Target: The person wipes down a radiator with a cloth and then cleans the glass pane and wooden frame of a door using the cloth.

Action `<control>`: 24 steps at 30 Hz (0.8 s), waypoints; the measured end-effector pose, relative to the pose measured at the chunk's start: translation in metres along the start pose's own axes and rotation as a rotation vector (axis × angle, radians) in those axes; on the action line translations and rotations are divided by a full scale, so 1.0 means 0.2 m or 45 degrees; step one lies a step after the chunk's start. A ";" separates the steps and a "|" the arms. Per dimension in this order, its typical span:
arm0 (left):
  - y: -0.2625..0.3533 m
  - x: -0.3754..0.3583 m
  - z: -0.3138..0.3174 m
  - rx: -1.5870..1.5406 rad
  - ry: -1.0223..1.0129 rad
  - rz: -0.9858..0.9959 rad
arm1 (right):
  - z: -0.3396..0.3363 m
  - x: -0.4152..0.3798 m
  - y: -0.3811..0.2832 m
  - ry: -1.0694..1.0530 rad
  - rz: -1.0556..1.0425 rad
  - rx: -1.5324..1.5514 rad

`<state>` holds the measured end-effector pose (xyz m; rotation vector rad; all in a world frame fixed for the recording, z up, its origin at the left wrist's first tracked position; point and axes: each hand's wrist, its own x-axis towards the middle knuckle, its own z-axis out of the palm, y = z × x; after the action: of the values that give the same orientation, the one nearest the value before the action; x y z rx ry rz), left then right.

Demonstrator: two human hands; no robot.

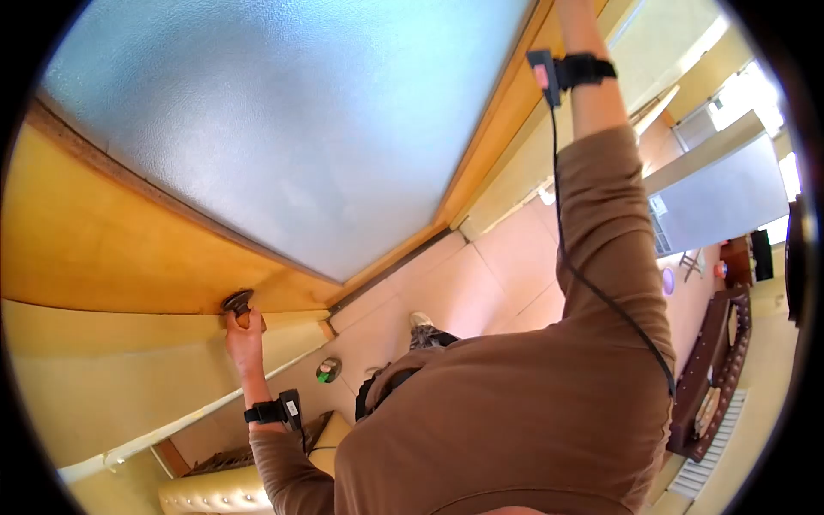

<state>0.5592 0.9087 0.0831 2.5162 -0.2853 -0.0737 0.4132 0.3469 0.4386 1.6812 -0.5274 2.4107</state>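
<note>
My left hand (245, 340) is closed around a dark door handle (238, 300) on the edge of a yellow wooden door frame (129, 232). A large frosted glass pane (300, 146) fills the middle of that wooden frame. My right arm reaches up along the right-hand wooden edge, and the hand itself lies beyond the top of the view. Only the wrist shows there, with a black strap and a small device (545, 77) on it. A similar strapped device (290, 409) sits on my left wrist.
Pink floor tiles (506, 279) lie below, with a small round object with green on it (328, 370). A cream tufted seat (215, 493) stands at lower left. To the right are a white fridge-like cabinet (730, 193), a dark red sofa (708, 378) and a radiator (708, 446).
</note>
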 end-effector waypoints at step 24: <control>0.02 -0.01 -0.03 -0.151 0.042 0.041 | -0.77 -1.61 0.18 -0.646 0.609 -0.339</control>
<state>0.5579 0.9097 0.0893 2.3924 -0.2996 -0.0351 0.3815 0.3947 0.0847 2.2326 -1.3943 2.0145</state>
